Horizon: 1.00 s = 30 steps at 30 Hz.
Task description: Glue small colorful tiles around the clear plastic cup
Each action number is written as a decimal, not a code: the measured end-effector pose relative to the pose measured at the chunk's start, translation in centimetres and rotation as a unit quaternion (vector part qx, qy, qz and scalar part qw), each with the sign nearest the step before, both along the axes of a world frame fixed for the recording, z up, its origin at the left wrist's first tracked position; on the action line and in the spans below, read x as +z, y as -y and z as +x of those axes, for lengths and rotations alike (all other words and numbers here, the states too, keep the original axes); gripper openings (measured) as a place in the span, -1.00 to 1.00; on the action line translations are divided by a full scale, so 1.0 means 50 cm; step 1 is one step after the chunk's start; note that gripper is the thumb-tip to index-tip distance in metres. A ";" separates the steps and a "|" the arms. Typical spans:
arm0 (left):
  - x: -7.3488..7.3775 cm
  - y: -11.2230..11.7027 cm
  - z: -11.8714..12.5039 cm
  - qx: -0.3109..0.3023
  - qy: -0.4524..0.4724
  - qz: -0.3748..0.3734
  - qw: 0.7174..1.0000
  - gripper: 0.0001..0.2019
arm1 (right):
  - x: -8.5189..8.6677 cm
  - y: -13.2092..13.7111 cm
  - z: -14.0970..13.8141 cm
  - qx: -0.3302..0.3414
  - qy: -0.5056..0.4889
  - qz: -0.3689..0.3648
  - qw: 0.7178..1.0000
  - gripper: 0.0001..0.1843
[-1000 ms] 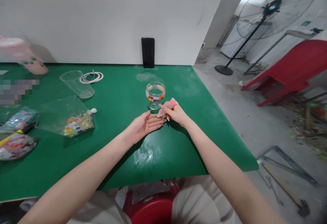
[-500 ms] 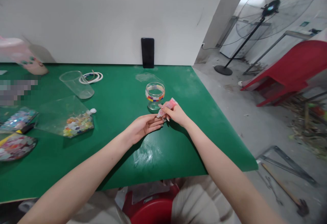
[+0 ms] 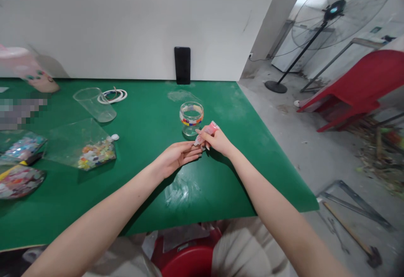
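Observation:
My right hand [image 3: 216, 139] is closed around a small pink-and-white squeeze tube [image 3: 211, 128], its narrow end tilted down to the left. That end meets the fingertips of my left hand [image 3: 179, 155], which lies palm up with the lower fingers stretched out. Thumb and forefinger of the left hand come together at the tube's tip; whatever is between them is too small and covered to make out. Just behind both hands stands a clear glass cup [image 3: 191, 117] with a band of coloured tiles around it, partly hidden by the right hand.
To the left lie a bag of coloured tiles [image 3: 96, 153], a small white cap [image 3: 115, 137], a clear plastic cylinder [image 3: 96, 105], white coiled rings [image 3: 118, 96] and more bags of pieces [image 3: 22, 182]. A black phone [image 3: 182, 65] leans on the wall behind the green table [image 3: 221, 193].

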<state>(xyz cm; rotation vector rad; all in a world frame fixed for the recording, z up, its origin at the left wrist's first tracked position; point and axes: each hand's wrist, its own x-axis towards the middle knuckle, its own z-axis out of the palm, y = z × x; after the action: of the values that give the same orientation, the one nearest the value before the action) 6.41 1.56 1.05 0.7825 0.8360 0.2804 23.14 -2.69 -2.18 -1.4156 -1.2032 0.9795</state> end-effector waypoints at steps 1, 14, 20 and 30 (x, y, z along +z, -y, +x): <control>0.002 0.001 0.001 0.002 -0.003 0.000 1.000 -0.78 | 0.000 0.000 0.000 -0.001 0.001 -0.001 1.000 -0.53; 0.001 0.001 0.001 -0.004 -0.001 -0.001 1.000 -0.79 | 0.003 0.001 -0.003 0.000 0.004 0.004 1.000 -0.56; -0.001 0.000 0.001 -0.004 -0.001 -0.004 1.000 -0.80 | 0.006 0.002 -0.002 -0.006 0.018 -0.009 1.000 -0.54; -0.002 0.000 0.003 -0.003 -0.004 0.001 1.000 -0.78 | 0.013 0.006 -0.008 -0.013 0.048 0.007 0.999 -0.52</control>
<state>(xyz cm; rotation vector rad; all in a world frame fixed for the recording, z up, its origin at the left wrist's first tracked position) 6.57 1.55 0.94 0.7876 0.8407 0.2737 22.71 -3.01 -1.51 -1.4770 -1.2554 0.8918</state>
